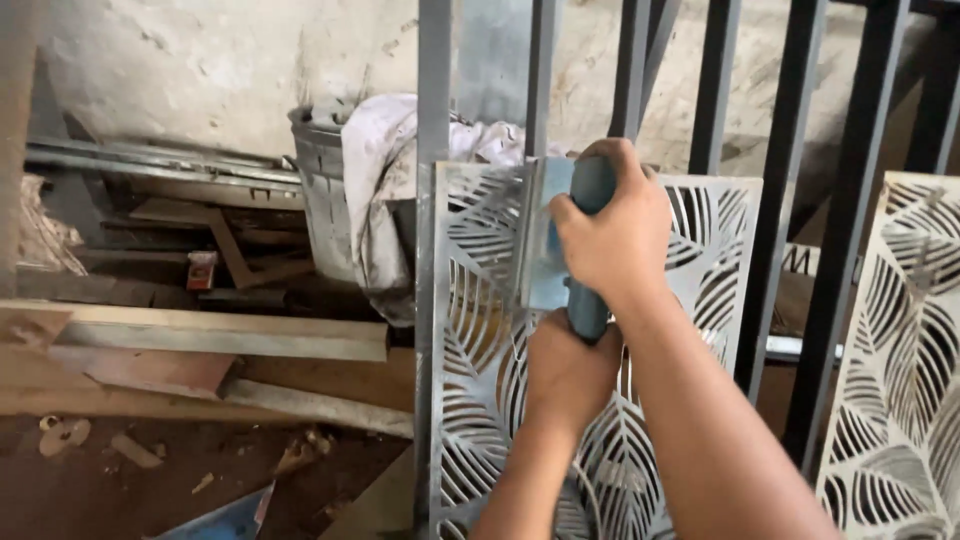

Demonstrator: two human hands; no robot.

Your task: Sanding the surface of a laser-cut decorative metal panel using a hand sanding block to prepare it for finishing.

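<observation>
Nearest, the left hand (568,372) is clamped around the lower end of a blue-grey tool handle (590,250), with the right hand (612,235) gripping its top. The tool is pressed against a leaf-patterned metal panel (480,330) on the grey bars (433,90). A second cut-out panel (905,360) stands to the right.

This is a metal workshop. Cut leaf-pattern metal panels (480,330) fill the middle, steel bars (715,90) stand at top, scrap beams (220,335) lie left.
</observation>
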